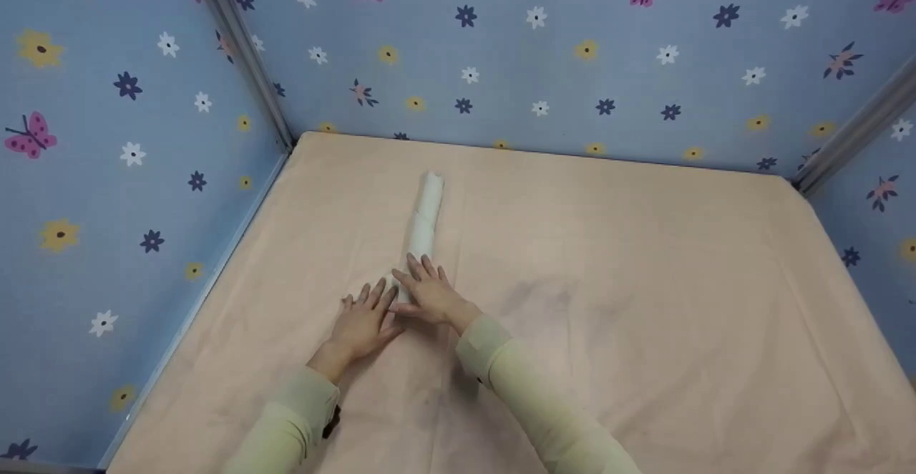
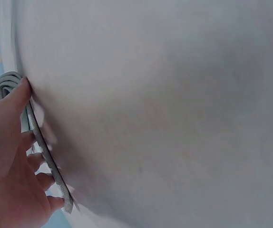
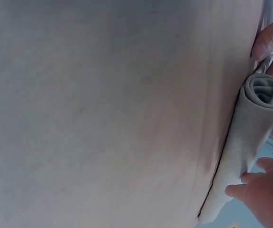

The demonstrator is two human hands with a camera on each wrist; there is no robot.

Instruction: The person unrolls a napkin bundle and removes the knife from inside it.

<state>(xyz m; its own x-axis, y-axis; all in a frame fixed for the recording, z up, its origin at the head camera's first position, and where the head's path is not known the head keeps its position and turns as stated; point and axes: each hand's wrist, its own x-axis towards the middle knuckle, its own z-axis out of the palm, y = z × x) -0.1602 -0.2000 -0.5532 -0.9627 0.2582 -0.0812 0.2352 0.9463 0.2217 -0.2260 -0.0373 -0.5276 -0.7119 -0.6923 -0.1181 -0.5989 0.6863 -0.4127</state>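
A pale, greyish-white cloth [image 1: 427, 209] lies rolled into a long, narrow tube, pointing away from me. Its near end shows a spiral of layers in the right wrist view, where the roll [image 3: 248, 130] looks thick and soft. My right hand [image 1: 431, 299] rests over the near part of the roll with its fingers spread. Beside it, my left hand [image 1: 360, 327] lies with straight, spread fingers on a flat, unrolled strip [image 2: 51, 164] of the cloth. The left thumb touches the coiled end [image 2: 5, 83] in the left wrist view.
A peach-coloured sheet [image 1: 644, 259] with creases covers the wide surface under the cloth. Blue panels [image 1: 501, 37] printed with flowers and butterflies stand at the back and both sides. Grey posts [image 1: 247, 59] rise at the back corners.
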